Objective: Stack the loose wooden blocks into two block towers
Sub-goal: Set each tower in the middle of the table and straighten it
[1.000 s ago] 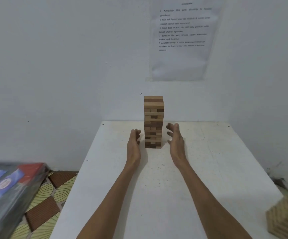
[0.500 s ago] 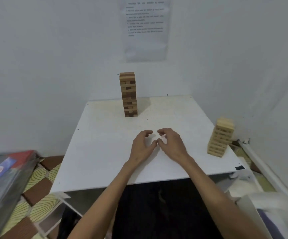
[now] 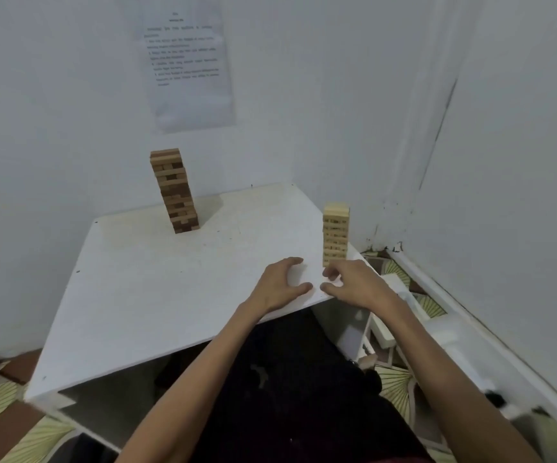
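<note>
White walls (image 3: pixel 53 111) corner the tabletop (image 3: pixel 156 295). Far back on its left stands the darker block tower (image 3: pixel 174 192), likely kept clear of reaching arms. Nearer, the left hand (image 3: pixel 280 285) and right hand (image 3: pixel 357 285) hover together, fingers loosely curled, holding nothing. Just behind the right hand, near the right edge, rises the paler block tower (image 3: pixel 335 232); no loose blocks show, so stacking seems finished.

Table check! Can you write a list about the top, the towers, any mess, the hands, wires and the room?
Surface: white table, few dark specks.
Job's things: dark tower upright at the back; light tower upright near the right edge; no loose blocks seen.
Clutter: nothing seen.
Grippers: left hand and right hand loosely curled, holding nothing, by the light tower.
Cables: nothing seen.
Surroundings: white walls, paper on wall, patterned floor.
</note>
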A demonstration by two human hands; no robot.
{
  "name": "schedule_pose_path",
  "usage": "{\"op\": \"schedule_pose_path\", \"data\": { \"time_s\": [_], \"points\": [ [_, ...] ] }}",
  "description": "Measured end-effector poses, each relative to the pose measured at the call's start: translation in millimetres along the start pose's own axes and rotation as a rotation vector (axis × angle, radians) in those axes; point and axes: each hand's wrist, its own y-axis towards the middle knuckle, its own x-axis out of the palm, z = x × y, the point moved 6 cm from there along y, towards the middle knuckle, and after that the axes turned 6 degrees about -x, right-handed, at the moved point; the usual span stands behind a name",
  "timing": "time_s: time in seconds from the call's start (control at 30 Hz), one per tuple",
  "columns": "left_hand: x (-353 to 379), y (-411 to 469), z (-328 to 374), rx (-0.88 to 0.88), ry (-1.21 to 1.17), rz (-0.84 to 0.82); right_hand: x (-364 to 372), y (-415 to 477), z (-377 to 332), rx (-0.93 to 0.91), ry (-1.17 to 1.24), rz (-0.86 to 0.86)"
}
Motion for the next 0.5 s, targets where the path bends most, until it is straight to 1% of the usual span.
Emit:
{"op": "schedule_pose_path", "data": {
  "time_s": [0.1, 0.2, 0.37, 0.5],
  "points": [
    [13.5, 12.4, 12.5, -0.014, -0.014, -0.047, -12.1, -9.0, 26.2, 0.075, -0.095, 0.052],
    [21.7, 26.9, 20.2, -0.044, -0.055, -0.095, -18.5, -6.8, 41.6, 0.113, -0.087, 0.093],
    [25.3, 48.4, 24.3, -0.067, -0.075, -0.182, -16.3, 5.1, 54.1, 0.148, -0.051, 0.064],
    [27.6, 65.6, 31.6, -0.031, -0.046, -0.220, -16.7, 16.4, 66.2, 0.163, -0.017, 0.041]
  ]
}}
